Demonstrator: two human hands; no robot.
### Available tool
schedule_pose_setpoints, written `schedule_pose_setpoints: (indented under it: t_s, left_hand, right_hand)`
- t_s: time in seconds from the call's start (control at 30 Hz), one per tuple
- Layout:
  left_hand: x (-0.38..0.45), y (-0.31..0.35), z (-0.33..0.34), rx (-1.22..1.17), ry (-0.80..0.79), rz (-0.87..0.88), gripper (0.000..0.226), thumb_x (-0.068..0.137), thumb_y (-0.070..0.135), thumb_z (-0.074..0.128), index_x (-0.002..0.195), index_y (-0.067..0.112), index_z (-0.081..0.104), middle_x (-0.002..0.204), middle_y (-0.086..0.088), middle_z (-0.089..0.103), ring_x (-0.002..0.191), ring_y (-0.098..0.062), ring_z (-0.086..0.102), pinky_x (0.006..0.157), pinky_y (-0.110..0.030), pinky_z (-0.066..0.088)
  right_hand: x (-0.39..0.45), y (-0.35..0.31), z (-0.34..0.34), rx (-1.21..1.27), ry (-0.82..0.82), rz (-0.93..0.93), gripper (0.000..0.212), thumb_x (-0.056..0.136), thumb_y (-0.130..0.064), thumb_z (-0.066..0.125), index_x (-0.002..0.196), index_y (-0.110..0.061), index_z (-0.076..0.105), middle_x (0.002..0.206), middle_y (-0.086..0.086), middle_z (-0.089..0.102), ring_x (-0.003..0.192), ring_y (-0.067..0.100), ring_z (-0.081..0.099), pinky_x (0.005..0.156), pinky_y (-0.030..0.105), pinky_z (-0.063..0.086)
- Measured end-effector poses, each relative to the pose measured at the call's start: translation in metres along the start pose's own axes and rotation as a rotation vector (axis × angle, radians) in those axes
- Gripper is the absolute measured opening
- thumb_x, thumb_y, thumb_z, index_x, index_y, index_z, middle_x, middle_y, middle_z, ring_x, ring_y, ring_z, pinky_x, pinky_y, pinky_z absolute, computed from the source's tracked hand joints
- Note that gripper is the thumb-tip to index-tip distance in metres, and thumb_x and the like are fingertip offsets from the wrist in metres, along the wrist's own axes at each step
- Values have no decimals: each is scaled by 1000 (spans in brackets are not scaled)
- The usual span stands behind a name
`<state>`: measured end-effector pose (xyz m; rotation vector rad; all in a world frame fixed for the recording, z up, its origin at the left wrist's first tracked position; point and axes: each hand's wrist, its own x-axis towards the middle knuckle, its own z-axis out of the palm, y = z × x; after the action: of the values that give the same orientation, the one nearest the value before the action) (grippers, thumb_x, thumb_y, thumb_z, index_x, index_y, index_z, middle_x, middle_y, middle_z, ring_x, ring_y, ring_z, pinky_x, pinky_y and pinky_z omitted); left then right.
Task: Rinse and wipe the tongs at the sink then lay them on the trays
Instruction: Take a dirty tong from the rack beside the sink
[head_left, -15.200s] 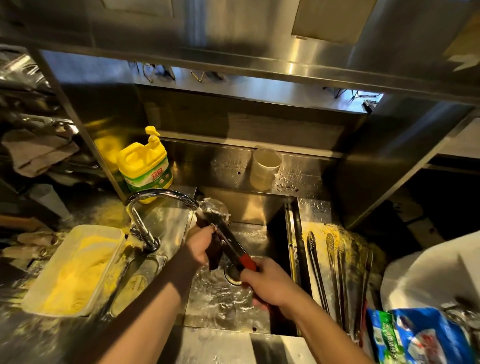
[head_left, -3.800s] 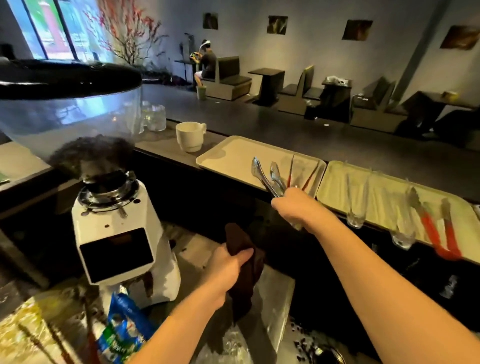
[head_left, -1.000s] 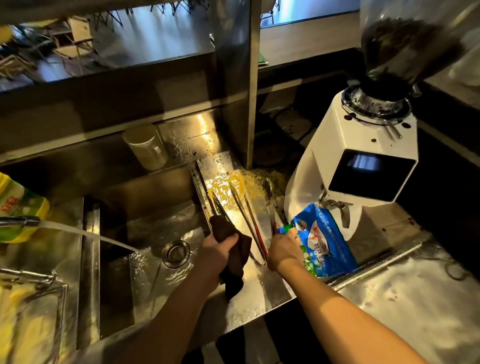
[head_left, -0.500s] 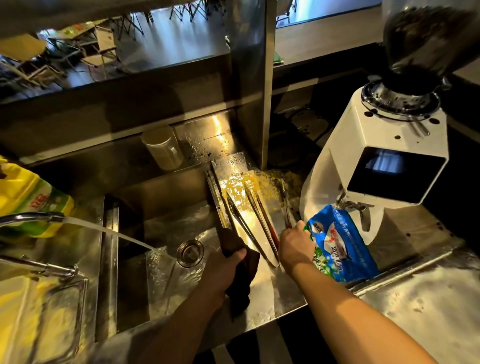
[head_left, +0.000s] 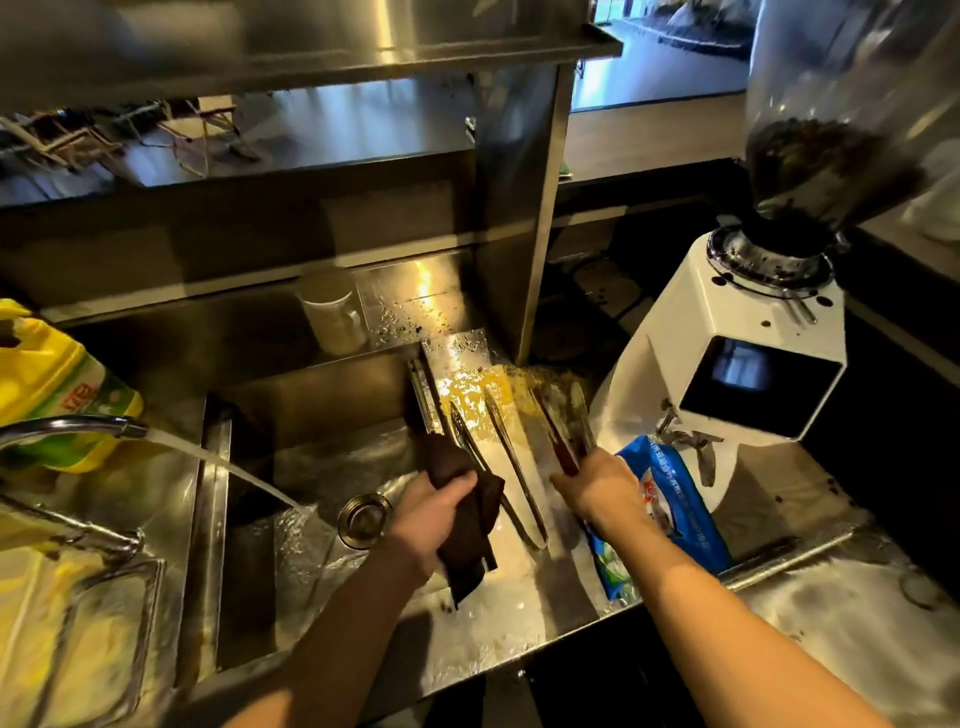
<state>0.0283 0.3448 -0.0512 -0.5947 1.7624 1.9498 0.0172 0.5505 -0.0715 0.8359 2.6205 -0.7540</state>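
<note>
Left hand: curled round a dark brown cloth; held over right edge of sink, cloth hanging down below fingers.
Right hand: closed on near end of red-handled tongs; fingers wrapped on handle, exact pinch not clear because of blur.
Red-handled tongs: pointing away from right hand across wet steel drainboard; far tips near a yellow smear; lifted or resting, cannot tell.
Second tongs: all-metal pair, lying flat on drainboard between the two hands; arms spread apart at far end, joined at near end; left arm passing just beside cloth.
Tap: far left of left hand; water running in a thin arc into sink.
Drain: in sink floor, just left of left hand.
Detergent bottle: yellow, behind tap, well left of left hand.
Cup: pale, on ledge beyond left hand, upright.
Blue bag: touching right side of right hand, lying on counter.
Coffee grinder: white, right of and beyond right hand; beans in hopper above.
</note>
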Motion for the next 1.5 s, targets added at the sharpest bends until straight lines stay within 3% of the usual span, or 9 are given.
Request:
schedule_pose_setpoints:
  t_s: [0.17,0.3,0.43,0.63,0.73,0.93,1.23,1.4,1.5]
  left_hand:
    - [-7,10,-42,-164,-7,33,28,93,11,65,117,-3,64,87,-19,69,67,-27,69,55,-32,57]
    - [-5,18,-88,-216,108,27,30,92,17,66,112,-5,68,89,-24,69,72,-32,68,68,-37,54]
    - [6,22,-148,-206,244,60,36,93,26,66,118,0,63,111,-27,70,101,-40,69,94,-52,55]
    - [29,20,-226,-464,393,119,46,96,30,60,135,7,52,115,-18,68,89,-28,69,63,-32,59]
    - [39,21,-249,-506,349,75,52,97,40,57,139,10,49,125,-21,66,108,-36,67,92,-52,56]
    - [53,30,-259,-445,176,-19,36,96,41,58,115,11,63,104,-18,77,93,-34,74,83,-49,60]
    - [75,46,-249,-377,342,-68,10,92,9,63,84,3,65,59,-8,70,47,-19,68,43,-26,52]
    - [76,49,-241,-391,345,-64,18,95,11,58,78,8,62,73,-11,68,64,-25,67,62,-34,57]
    - [82,51,-240,-409,348,-94,12,97,11,56,94,2,64,83,-18,68,73,-30,68,62,-36,57]
  right_hand:
    - [-35,-30,-2,36,26,-231,39,85,-32,66,112,-15,44,107,14,64,89,28,64,72,39,54]
    - [-62,-77,12,241,-117,-274,50,81,-37,67,117,-21,38,104,8,63,88,31,68,79,45,56]
    - [-89,-133,34,496,-399,-265,34,85,-21,67,114,-19,48,92,6,67,64,19,68,45,24,47]
    - [-126,-205,79,663,-744,-267,18,95,-20,51,102,-6,59,81,13,62,50,19,54,39,26,41]
    - [-140,-227,96,661,-816,-253,18,97,-25,51,103,-9,59,87,8,68,49,16,56,41,26,41]
    - [-160,-238,119,591,-822,-284,23,94,-26,55,106,-7,60,82,9,63,50,15,52,45,27,40]
    - [-144,-220,103,391,-860,-327,27,81,-11,60,108,-11,56,63,2,63,44,12,53,41,25,43]
    - [-145,-219,104,400,-866,-365,15,81,-9,57,96,-13,57,52,-5,56,39,10,50,39,23,40]
    - [-140,-217,100,400,-884,-344,24,76,-11,59,100,-11,58,59,-2,56,43,11,52,40,24,41]
